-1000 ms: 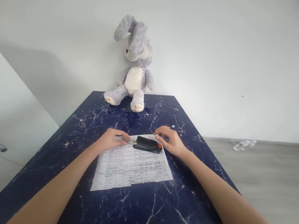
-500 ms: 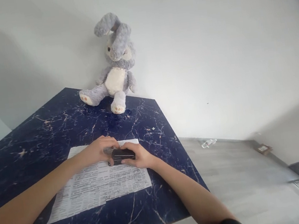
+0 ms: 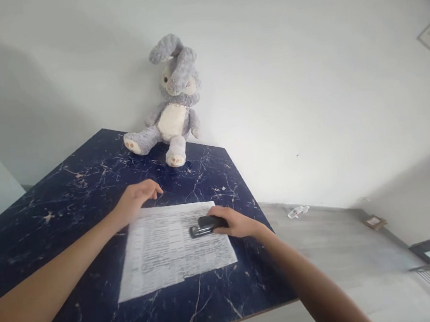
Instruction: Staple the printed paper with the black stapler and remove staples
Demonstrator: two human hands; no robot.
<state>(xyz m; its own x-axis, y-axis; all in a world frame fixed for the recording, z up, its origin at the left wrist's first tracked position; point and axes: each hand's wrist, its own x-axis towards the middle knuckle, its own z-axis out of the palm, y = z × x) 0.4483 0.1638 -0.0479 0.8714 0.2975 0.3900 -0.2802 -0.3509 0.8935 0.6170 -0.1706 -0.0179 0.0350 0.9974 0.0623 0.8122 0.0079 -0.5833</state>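
Observation:
Printed paper sheets [image 3: 164, 256] lie overlapping on the dark blue marbled table. My right hand [image 3: 232, 222] is wrapped round the rear of a black stapler [image 3: 206, 225], whose front end points left over the upper right part of the paper. Past the paper's upper left corner is my left hand [image 3: 141, 195], its fingers curled and pressed together; whether anything is between them is hidden.
A grey plush rabbit [image 3: 173, 121] sits at the back of the table [image 3: 84, 182] against the wall. On the floor to the right lie a clear plastic bottle [image 3: 298, 212] and a small brown box [image 3: 375, 222].
My left hand has come off the stapler and moved up and left. My right hand has carried the stapler to the right. The paper has shifted right as well.

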